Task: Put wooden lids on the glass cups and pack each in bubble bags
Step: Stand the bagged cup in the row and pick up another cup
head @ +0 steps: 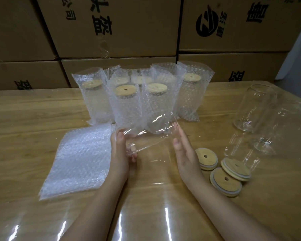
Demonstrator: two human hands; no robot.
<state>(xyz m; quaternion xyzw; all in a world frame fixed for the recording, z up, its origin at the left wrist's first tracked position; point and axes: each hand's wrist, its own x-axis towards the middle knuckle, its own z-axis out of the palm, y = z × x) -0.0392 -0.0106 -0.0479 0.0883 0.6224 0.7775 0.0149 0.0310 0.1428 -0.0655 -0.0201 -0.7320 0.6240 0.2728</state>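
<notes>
A: Where is the cup being worked on?

B: 1 bare glass cup [149,134] is held above the table [24,119], near the middle, tilted on its side between both hands. It has no lid on.

A: How do the hands hold it?

B: The left hand [120,150] grips the lower end. Its thumb lies on top and its curled fingertips show through the glass. The right hand [182,150] is flat with straight fingers, its palm turned to the cup's right side. I cannot tell if it presses on the glass.

A: And the bags?

B: A flat stack of bubble bags [76,159] lies on the table just left of the left hand.

A: Anything finished?

B: Yes, a cluster of packed cups [125,108] stands upright behind the hands, each in a bubble bag with a wooden lid on. 4 are plain in front; more stand behind them, and their count is hard to make out.

A: What about loose lids?

B: 3 wooden lids [225,181] sit right of the right hand, each with a small hole. 1 lies apart nearest the hand, and another leans across the edge of the third.

A: More glasses?

B: At least 2 empty glass cups [255,108] stand farther right, beyond the lids.

A: And the surroundings?

B: A shiny clear plastic sheet [155,214] covers the wooden tabletop. Stacked cardboard boxes [129,32] with black print rise behind it.
</notes>
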